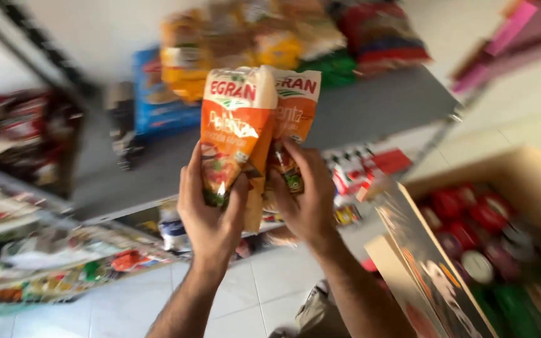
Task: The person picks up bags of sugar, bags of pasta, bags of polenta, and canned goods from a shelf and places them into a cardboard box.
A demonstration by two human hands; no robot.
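Observation:
My left hand [210, 216] grips the lower part of an orange-and-white food bag [233, 128], held upright in front of a grey shelf [370, 103]. Right beside it, my right hand [307, 197] holds a second orange-and-white bag [295, 112] of the same kind. The two bags touch side by side, and their tops reach up to the shelf's stacked goods. The whole view is blurred by motion.
Yellow, green and red packets [295, 37] and a blue bag [158, 106] sit on the grey shelf. Lower shelves at left hold mixed packages [45, 269]. An open cardboard box [502, 181] at right holds red and green round items. White tiled floor lies below.

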